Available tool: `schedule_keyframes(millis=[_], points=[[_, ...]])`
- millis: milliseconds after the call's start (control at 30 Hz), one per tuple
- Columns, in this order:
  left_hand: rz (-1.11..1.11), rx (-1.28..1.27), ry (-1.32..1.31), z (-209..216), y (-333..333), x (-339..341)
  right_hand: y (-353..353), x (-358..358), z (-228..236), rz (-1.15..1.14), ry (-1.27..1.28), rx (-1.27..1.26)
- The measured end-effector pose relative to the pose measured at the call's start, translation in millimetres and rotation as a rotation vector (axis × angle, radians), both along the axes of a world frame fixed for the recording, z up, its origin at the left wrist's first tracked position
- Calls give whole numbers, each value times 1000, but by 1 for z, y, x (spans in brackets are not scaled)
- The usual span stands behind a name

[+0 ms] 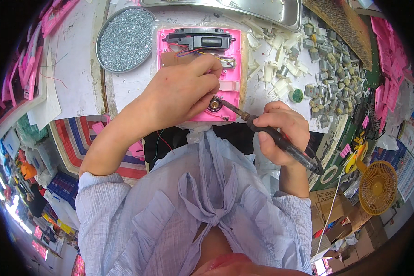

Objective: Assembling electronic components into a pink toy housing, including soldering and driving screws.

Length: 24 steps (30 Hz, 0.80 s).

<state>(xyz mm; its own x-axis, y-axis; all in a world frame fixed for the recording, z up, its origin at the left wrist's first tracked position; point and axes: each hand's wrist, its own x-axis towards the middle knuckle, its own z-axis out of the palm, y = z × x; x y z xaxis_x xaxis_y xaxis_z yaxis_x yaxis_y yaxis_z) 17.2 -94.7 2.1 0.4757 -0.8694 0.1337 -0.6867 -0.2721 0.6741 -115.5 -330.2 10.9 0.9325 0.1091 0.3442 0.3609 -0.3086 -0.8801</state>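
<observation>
A pink plastic casing [234,100] lies in front of me with its inside facing up. Across its far end sits a long black mechanism [195,37], with thin coloured wires beside it. My right hand [286,131] grips a soldering iron [287,146] with a black handle. The iron's metal tip reaches the edge of a small round metal part [215,104] near the casing's close end. Over the casing's left and middle lies my left hand [181,89], fingers bent and pinched together by that round part. What the fingertips hold is hidden.
A round metal dish of small screws [126,40] stands at the back left. A steel tray [267,10] is at the back. White plastic parts [278,55] and many small grey motors [326,69] lie to the right. A yellow fan [377,187] is farther right.
</observation>
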Motion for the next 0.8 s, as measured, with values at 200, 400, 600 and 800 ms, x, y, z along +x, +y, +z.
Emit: schedule_keyframes(millis=[200,400,600,800], points=[[1,25,-27,0,1,0,-1,0,4,16,30,-41],[3,7,-20,-1,1,0,0,-5,7,-29,149,-24],[2,14,-26,-1,0,0,-1,-6,14,-60,157,-7],[-1,-9,0,1,0,0,-12,-10,16,-61,105,-1]])
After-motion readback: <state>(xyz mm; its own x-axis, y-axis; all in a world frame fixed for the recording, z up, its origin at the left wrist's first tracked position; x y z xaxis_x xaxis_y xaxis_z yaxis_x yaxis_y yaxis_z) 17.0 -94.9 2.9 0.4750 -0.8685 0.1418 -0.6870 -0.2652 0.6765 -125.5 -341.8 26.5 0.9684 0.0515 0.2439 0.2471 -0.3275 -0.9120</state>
